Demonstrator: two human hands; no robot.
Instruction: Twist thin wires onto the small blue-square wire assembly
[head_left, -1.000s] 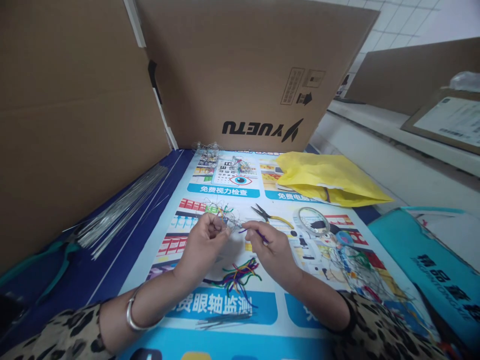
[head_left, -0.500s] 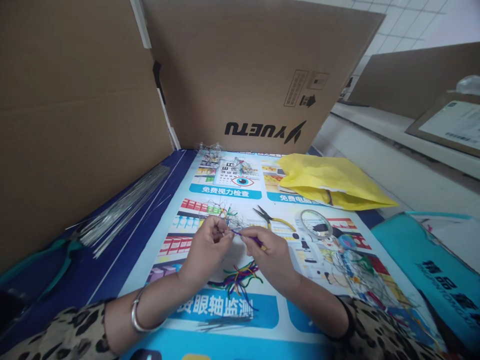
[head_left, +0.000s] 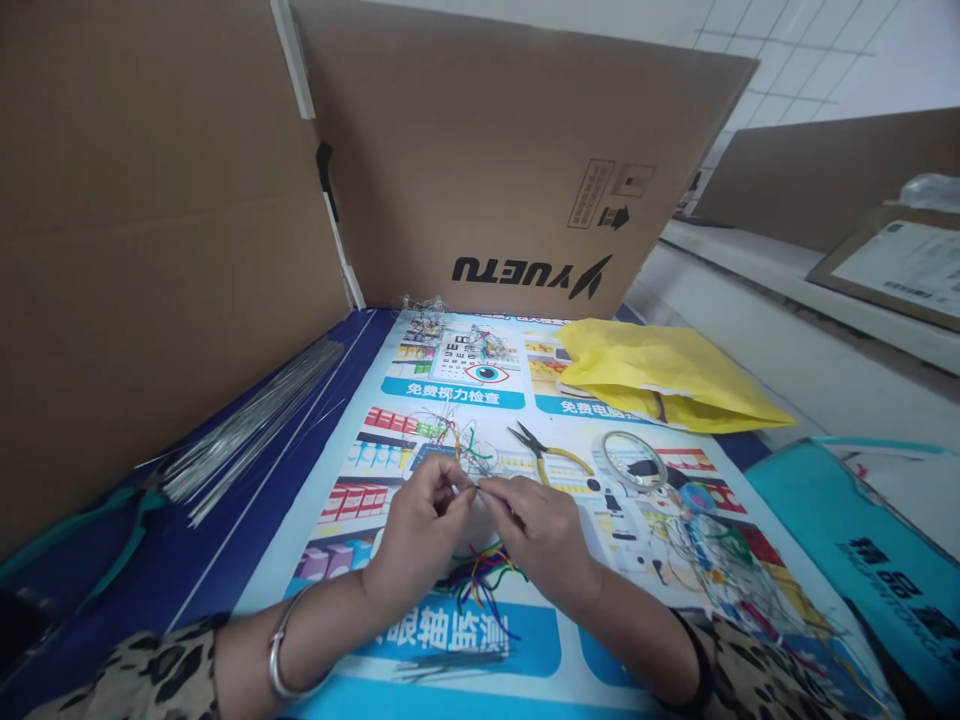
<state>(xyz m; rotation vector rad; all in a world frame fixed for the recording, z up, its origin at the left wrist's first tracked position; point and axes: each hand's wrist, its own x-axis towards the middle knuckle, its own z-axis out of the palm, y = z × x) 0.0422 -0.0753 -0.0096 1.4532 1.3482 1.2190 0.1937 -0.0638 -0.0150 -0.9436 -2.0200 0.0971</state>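
Note:
My left hand [head_left: 429, 525] is closed in a pinch at the middle of the poster-covered table. Against it, my right hand [head_left: 546, 535] pinches as well, and the fingertips of both nearly meet. Between them shows a short dark bit of purple thread [head_left: 477, 487]; most of it is hidden by the fingers. Below the hands lies a loose bundle of coloured threads [head_left: 484, 578]. A few short thin wires [head_left: 450, 664] rest nearer to me. Just beyond the fingers are a tangle of fine wire [head_left: 472, 450] and needle-nose pliers [head_left: 541, 455] with yellow handles, jaws apart.
Cardboard panels [head_left: 480, 150] stand behind and at left. A bundle of straight wires [head_left: 247, 430] lies at left beside teal-handled pliers [head_left: 124, 520]. To the right are a tape roll [head_left: 634, 462], a yellow bag [head_left: 667, 370], tangled wires and threads [head_left: 720, 550] and a teal pouch [head_left: 847, 540].
My right hand has moved left, bringing its fingertips up to my left hand's. The purple thread that stretched between them is now mostly covered. The camera view has shifted slightly.

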